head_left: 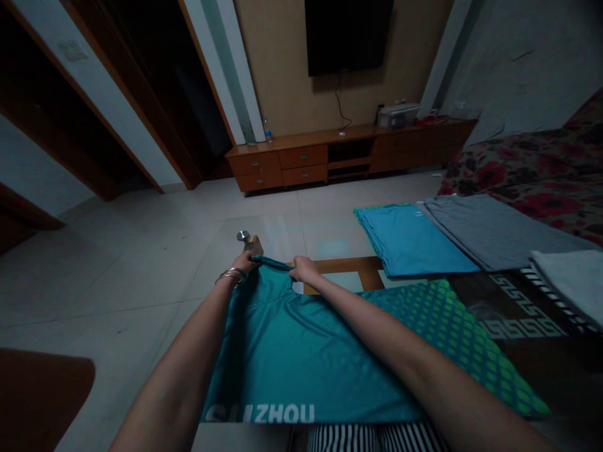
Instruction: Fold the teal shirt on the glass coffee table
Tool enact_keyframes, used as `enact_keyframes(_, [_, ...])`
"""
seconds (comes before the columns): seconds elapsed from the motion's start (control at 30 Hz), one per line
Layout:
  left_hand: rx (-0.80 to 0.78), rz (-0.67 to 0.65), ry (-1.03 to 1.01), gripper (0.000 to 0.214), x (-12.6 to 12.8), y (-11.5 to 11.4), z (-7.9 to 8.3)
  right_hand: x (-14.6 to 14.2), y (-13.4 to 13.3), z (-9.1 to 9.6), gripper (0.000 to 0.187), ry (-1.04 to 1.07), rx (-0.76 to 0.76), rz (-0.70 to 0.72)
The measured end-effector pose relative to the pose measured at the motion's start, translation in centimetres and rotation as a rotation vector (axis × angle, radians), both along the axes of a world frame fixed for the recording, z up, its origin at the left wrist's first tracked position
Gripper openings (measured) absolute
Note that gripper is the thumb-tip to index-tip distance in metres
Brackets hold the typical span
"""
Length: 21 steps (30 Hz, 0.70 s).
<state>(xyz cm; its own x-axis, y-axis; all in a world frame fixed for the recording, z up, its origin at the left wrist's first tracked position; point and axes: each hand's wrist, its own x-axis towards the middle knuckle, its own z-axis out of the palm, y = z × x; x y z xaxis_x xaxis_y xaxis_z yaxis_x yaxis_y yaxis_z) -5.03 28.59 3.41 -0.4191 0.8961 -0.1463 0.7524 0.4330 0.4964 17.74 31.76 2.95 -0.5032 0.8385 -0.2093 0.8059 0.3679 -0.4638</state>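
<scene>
A teal shirt (292, 351) with white lettering along its near edge lies spread on a glass-topped table (277, 235). My left hand (244, 262), with bangles on the wrist, pinches the shirt's far left corner at the collar. My right hand (304, 269) grips the far edge of the same shirt just to the right. Both hands are closed on the fabric. A green patterned part (461, 339) of the garment spreads out to the right under my right forearm.
A folded blue shirt (414, 242), a grey one (490, 229) and a white cloth (572, 282) lie in a row at the right. A floral sofa (532, 169) stands behind them. A wooden TV cabinet (330, 157) lines the far wall across tiled floor.
</scene>
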Motion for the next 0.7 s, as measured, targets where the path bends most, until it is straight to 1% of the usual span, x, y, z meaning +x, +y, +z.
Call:
enact_keyframes(0.1, [-0.049,0.011,-0.026,0.029,-0.7,-0.6,0.5,0.3,0.1,-0.5,0.032,0.016,0.000,0.002])
enact_keyframes(0.17, [-0.083,0.032,-0.028,0.035,-1.6,-1.9,1.2,0.4,0.1,-0.6,0.032,0.023,0.005,0.009])
enact_keyframes(0.27, [-0.156,0.070,-0.007,0.042,-3.5,-5.2,2.3,0.4,0.2,-0.5,0.032,0.019,0.007,0.018])
enact_keyframes(0.3, [-0.184,0.062,-0.020,0.042,-4.1,-6.6,2.6,0.2,0.3,-0.3,0.034,0.017,0.010,0.020])
enact_keyframes(0.37, [-0.239,0.001,-0.094,0.044,-5.1,-9.5,2.7,-0.6,0.5,0.0,0.041,0.022,0.024,0.023])
enact_keyframes(0.43, [-0.258,-0.058,-0.164,0.048,-5.6,-11.9,2.4,-2.1,0.7,0.4,0.047,0.033,0.044,0.024])
enact_keyframes(0.53, [-0.239,-0.059,-0.175,0.053,-5.5,-13.9,1.2,-4.9,0.5,1.0,0.048,0.041,0.066,0.024])
enact_keyframes(0.63, [-0.219,-0.030,-0.103,0.046,-4.7,-14.4,0.3,-7.3,0.2,1.2,0.044,0.021,0.053,0.023])
enact_keyframes(0.7, [-0.227,-0.045,-0.036,0.036,-4.2,-14.3,0.1,-8.1,0.3,1.2,0.040,0.004,0.018,0.033])
